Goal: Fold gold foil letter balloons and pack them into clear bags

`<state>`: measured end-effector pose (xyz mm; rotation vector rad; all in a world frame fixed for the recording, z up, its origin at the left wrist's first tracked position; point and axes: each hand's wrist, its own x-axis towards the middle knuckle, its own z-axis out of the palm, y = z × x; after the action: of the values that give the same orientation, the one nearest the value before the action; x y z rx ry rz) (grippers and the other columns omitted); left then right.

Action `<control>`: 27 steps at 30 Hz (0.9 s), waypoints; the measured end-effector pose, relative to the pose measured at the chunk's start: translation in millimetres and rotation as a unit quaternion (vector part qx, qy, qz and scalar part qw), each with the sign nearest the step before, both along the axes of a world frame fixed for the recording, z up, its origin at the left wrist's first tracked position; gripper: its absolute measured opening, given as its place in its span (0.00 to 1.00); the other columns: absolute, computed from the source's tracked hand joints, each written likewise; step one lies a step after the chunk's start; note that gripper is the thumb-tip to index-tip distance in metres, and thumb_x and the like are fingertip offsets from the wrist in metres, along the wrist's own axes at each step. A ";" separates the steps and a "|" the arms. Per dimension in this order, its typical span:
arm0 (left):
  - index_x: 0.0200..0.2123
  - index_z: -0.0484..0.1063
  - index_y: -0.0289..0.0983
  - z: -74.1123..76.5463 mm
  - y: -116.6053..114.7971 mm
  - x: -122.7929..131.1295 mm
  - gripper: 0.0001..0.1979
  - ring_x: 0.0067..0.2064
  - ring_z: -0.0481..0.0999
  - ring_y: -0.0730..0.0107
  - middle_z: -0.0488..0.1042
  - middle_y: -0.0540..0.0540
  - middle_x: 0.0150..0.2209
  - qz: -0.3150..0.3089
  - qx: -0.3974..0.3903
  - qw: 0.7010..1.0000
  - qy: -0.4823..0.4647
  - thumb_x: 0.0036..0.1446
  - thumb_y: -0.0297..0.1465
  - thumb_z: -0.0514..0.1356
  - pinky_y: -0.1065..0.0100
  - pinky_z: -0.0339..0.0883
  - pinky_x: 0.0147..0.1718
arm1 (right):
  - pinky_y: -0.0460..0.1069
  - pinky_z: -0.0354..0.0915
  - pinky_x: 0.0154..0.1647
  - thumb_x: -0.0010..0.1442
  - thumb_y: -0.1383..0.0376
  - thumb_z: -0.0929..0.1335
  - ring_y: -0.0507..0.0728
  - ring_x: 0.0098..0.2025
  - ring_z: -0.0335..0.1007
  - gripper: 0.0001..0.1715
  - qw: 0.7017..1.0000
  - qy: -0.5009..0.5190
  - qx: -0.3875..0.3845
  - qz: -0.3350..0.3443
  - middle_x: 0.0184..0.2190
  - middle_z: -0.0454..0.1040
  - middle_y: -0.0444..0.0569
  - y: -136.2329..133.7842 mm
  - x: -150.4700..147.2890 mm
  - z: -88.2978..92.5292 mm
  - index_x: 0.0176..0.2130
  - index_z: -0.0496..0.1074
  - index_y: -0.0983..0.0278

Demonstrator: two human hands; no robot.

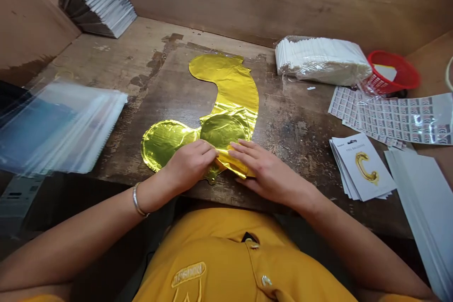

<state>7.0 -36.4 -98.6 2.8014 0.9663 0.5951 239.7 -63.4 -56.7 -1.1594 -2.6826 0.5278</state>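
A flat gold foil balloon [238, 90] lies on the worn brown table, partly folded over itself near the front edge. My left hand [193, 163] is closed, its fingertips pinching the foil at the lower fold. Stretched out over the fold's right side, my right hand [264, 167] rests on the foil with fingers extended. A rounded lobe of the balloon spreads left of my left hand, and its curved upper part reaches toward the back of the table. What lies under my fingertips is partly hidden.
Clear plastic sleeves [71, 122] are stacked at left, with a pile of packets [95, 0] behind. To the right are wrapped white bundles [322, 61], a red basket [396, 73], sticker sheets [399, 115], balloon cards [363, 165] and white sheets [424, 198]. Wooden walls enclose the back.
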 end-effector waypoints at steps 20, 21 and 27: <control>0.41 0.69 0.40 12.0 27.5 -1.8 0.06 0.33 0.73 0.62 0.76 0.49 0.31 0.201 -0.139 0.970 0.007 0.62 0.31 0.54 0.65 0.60 0.32 | 0.50 0.57 0.37 0.67 0.60 0.62 0.59 0.37 0.69 0.20 0.936 -0.056 0.002 -0.346 0.29 0.75 0.52 32.5 -12.1 -18.1 0.26 0.71 0.63; 0.40 0.69 0.40 11.8 28.5 -1.8 0.06 0.33 0.74 0.62 0.77 0.49 0.32 0.195 -0.138 0.971 0.013 0.63 0.31 0.53 0.66 0.60 0.32 | 0.50 0.56 0.36 0.67 0.60 0.62 0.59 0.37 0.68 0.20 0.935 -0.073 0.005 -0.347 0.30 0.75 0.52 34.4 -14.0 -16.5 0.26 0.70 0.63; 0.40 0.72 0.41 6.9 33.0 -5.4 0.08 0.36 0.76 0.63 0.78 0.49 0.37 0.158 -0.152 0.976 -0.003 0.63 0.32 0.53 0.67 0.61 0.33 | 0.49 0.52 0.31 0.65 0.59 0.63 0.55 0.30 0.65 0.21 0.939 -0.029 -0.017 -0.342 0.24 0.71 0.48 40.1 -8.2 -16.1 0.22 0.66 0.62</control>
<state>1.7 -3.3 -91.7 2.3954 1.3863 0.4433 231.5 -23.3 -72.8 -2.0000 -2.0929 0.4157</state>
